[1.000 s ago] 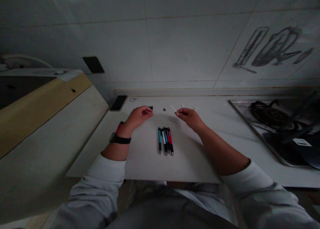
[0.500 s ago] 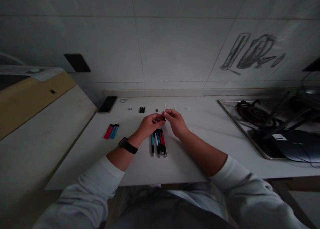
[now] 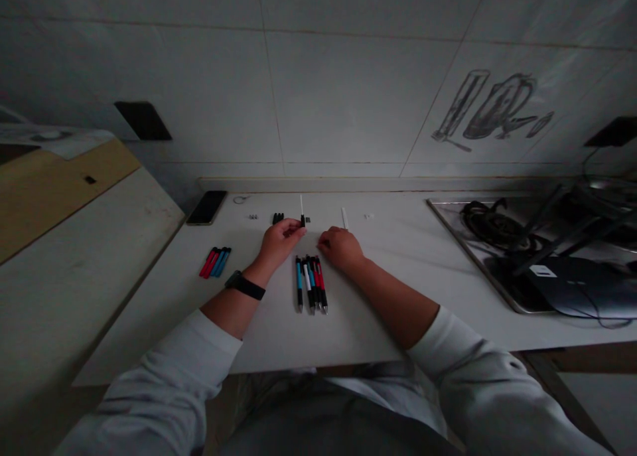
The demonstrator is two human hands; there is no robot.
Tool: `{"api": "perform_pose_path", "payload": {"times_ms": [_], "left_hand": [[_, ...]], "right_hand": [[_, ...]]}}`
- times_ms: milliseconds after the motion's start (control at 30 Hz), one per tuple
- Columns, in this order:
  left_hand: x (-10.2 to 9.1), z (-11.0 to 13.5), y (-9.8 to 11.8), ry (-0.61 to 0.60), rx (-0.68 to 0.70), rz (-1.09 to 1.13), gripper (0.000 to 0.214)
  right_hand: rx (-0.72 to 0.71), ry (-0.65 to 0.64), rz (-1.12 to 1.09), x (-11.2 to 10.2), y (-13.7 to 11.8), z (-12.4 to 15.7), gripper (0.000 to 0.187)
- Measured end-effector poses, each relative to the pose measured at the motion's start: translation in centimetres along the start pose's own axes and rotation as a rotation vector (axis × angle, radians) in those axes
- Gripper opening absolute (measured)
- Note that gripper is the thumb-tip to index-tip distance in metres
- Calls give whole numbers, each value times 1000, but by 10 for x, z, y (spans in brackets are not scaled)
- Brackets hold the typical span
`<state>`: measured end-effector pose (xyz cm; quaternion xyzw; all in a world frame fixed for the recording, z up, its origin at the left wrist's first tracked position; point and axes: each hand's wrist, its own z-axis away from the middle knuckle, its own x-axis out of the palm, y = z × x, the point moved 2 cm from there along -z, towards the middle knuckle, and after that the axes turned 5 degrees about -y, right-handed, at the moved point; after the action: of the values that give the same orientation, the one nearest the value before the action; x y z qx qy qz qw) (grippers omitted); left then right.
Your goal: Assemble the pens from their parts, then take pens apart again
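My left hand (image 3: 279,242) pinches a black pen grip (image 3: 302,221), and a thin white pen refill (image 3: 301,205) stands up out of it. Apart from it, my right hand (image 3: 342,249) is low over the counter with fingers curled together; whether anything small is in them is hidden. White refills (image 3: 344,217) lie just beyond that hand. Between my wrists is a row of click pens (image 3: 312,283) in blue, white and red. Black grips (image 3: 277,218) lie behind my left hand, with small dark parts (image 3: 308,220) to its right.
Red and blue pen barrels (image 3: 215,262) lie at the left, and a phone (image 3: 207,208) is behind them. Tiny metal parts (image 3: 253,216) and small white pieces (image 3: 369,216) sit along the back of the white counter (image 3: 388,310). A gas stove (image 3: 462,257) occupies the right.
My hands were together around the grip and refill; now they are apart. The left has carried both pieces left, while the right has come away, curled and lower. The view has shifted slightly.
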<state>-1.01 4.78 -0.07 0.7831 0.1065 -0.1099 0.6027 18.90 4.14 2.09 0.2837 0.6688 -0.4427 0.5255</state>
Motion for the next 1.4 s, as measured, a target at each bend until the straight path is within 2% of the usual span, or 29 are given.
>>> {"api": "perform_pose_path", "payload": {"times_ms": [100, 233, 400, 467, 533, 600, 667, 767, 967, 1133, 1267, 1400], "left_hand": [[0, 0, 1, -3, -23, -13, 31], [-1, 1, 1, -7, -23, -20, 33], [-1, 2, -2, -16, -11, -23, 35], [-2, 2, -2, -8, -2, -25, 34], [-3, 2, -2, -1, 2, -18, 33], [-3, 2, -2, -6, -4, -7, 33], [-2, 1, -3, -16, -19, 0, 34], [-1, 1, -6, -33, -38, -4, 34], [1, 2, -7, -64, -31, -34, 33], [1, 1, -10, -73, 8, -43, 30], [3, 2, -9, -83, 4, -4, 30], [4, 4, -6, -105, -1, 14, 29]], "right_hand": [[-18, -14, 21, -7, 4, 1, 16], [3, 84, -46, -17, 26, 3, 19], [-41, 22, -146, -14, 50, -1, 11], [23, 90, -236, -18, 61, -4, 13], [131, 218, -315, -27, 74, -6, 18], [223, 339, -347, -38, 88, -5, 23], [278, 394, -323, -47, 100, -3, 24], [304, 330, -194, -50, 109, 0, 22], [291, 35, 51, -36, 104, 0, 21], [313, -89, 147, -40, 115, 1, 18], [418, -140, 189, -49, 144, 6, 25], [514, -67, 227, -52, 179, 10, 26]]}}
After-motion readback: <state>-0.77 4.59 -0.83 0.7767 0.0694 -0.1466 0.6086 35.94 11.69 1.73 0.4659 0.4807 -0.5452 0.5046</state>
